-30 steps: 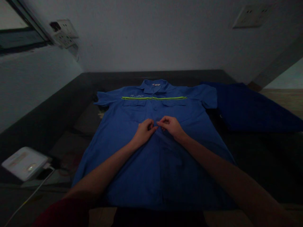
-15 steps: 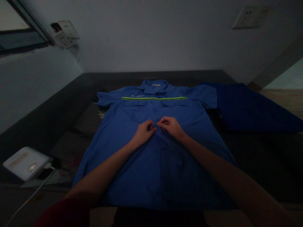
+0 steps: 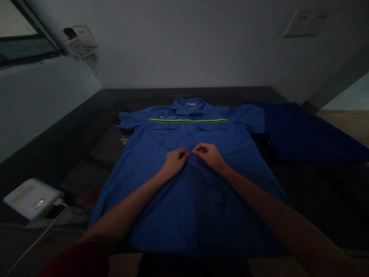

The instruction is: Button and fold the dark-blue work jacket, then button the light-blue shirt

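A blue short-sleeved work shirt (image 3: 161, 184) lies front side up on the dark table, its collar away from me. A yellow-green stripe crosses the chest above two flap pockets. My left hand (image 3: 175, 159) pinches the shirt's front edge at the middle, thumb and forefinger together. Close beside it, my right hand (image 3: 209, 156) pinches the same front placket from the other side. A button (image 3: 189, 134) shows on the placket above the hands. Whatever small part lies between my fingertips is too dark to make out.
Folded darker blue cloth (image 3: 305, 132) lies to the right of the shirt. A white box-shaped device (image 3: 33, 198) with a white cable (image 3: 37, 240) sits at the left. Wall sockets (image 3: 305, 23) are on the back wall, and the table (image 3: 103, 146) meets that wall.
My left hand has shifted very slightly, its fingertips a little further left of the right hand's. Both hands stay pinched at the shirt's front.
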A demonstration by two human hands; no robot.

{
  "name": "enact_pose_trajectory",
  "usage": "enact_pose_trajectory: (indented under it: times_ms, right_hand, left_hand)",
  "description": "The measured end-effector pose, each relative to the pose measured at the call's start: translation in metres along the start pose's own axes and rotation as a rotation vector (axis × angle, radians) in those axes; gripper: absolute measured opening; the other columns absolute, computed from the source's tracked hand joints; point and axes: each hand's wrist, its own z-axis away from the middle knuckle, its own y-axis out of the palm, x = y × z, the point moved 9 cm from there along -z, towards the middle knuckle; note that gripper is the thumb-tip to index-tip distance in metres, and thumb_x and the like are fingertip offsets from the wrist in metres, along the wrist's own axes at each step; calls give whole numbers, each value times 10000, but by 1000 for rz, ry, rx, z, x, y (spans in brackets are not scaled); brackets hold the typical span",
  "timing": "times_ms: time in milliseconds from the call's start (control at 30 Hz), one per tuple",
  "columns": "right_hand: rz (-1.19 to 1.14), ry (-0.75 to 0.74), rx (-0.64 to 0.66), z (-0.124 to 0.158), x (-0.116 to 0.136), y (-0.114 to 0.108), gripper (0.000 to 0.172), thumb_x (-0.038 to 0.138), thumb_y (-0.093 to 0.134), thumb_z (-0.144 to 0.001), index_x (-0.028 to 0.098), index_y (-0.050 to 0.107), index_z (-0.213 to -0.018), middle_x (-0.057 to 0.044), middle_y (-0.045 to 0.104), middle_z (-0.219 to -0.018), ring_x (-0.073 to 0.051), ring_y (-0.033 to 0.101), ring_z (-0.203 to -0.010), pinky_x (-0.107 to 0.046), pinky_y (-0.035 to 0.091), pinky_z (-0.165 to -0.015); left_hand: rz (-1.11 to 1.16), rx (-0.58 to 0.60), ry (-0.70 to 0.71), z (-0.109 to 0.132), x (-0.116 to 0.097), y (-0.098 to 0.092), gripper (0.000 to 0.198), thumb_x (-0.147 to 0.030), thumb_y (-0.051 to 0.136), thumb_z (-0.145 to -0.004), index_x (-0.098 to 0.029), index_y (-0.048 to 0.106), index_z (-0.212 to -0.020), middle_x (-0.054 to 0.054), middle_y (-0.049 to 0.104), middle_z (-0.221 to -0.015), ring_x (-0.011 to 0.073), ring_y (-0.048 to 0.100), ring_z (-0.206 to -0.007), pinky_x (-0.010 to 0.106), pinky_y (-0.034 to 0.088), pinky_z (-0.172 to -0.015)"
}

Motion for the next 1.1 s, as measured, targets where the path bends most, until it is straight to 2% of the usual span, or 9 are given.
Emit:
enact_pose_trajectory:
  times_ms: [200,367,467,567,633,767,900,1000,1100]
  right_hand:
    - [74,-51,-28,0,4,-4,119,290,634,-759,173,660,-766,-26,655,-740,-156,593,-691,-263,454,-643]
    - [113,-51,-24,3,4,-2,85,245,651,-763,168,629,-736,-5,624,-695,-139,566,-645,-247,430,-610]
    - [220,-118,-43,6,10,1,63,194,653,-775,171,635,-719,-7,609,-710,-138,554,-661,-252,421,-637]
    - [371,-190,-3,9,16,10,68,165,630,-811,174,660,-751,-14,596,-747,-136,538,-686,-258,409,-669]
    - [448,-204,37,9,19,13,88,151,601,-837,170,676,-795,-24,605,-789,-141,543,-722,-263,408,-696]
    - [513,-214,45,15,35,6,107,137,579,-855,160,678,-888,-49,630,-880,-169,567,-854,-286,420,-786]
    - [610,-224,45,45,68,-2,102,144,596,-847,176,658,-921,-53,626,-935,-187,562,-927,-298,421,-825]
    - [736,-154,159,81,83,10,89,149,606,-841,193,647,-906,-50,626,-944,-194,577,-905,-300,429,-794]
    - [842,-29,234,111,83,23,107,215,616,-850,188,628,-953,-68,633,-957,-222,595,-896,-316,446,-747]
  left_hand:
    - [-34,-23,36,1,-2,-3,241,-296,443,-867,-181,532,-675,-25,519,-613,137,505,-621,238,340,-592]
    - [-90,-61,49,2,-3,-5,150,-270,465,-867,-186,552,-778,-25,567,-647,137,523,-622,242,350,-614]
    - [-176,-42,59,2,-3,-1,139,-256,469,-871,-185,552,-784,-4,610,-717,151,551,-673,261,364,-657]
    - [-315,-29,79,4,-5,2,112,-247,479,-869,-185,548,-805,22,641,-822,174,584,-775,290,378,-730]
    - [-376,-41,87,5,-6,1,92,-255,488,-871,-182,541,-889,33,648,-872,188,598,-827,311,385,-771]
    - [-418,-74,112,8,-18,-11,221,-284,503,-880,-156,496,-1061,64,648,-928,206,613,-859,320,412,-769]
    - [-436,23,197,20,-49,-21,157,-269,481,-897,-186,535,-1019,52,652,-941,186,619,-819,276,434,-704]
    - [-473,134,252,43,-75,-21,130,-265,464,-909,-208,569,-961,33,655,-916,179,620,-791,262,438,-680]
    - [-507,208,257,70,-87,-15,128,-250,461,-911,-211,579,-941,33,654,-927,182,624,-813,260,443,-686]
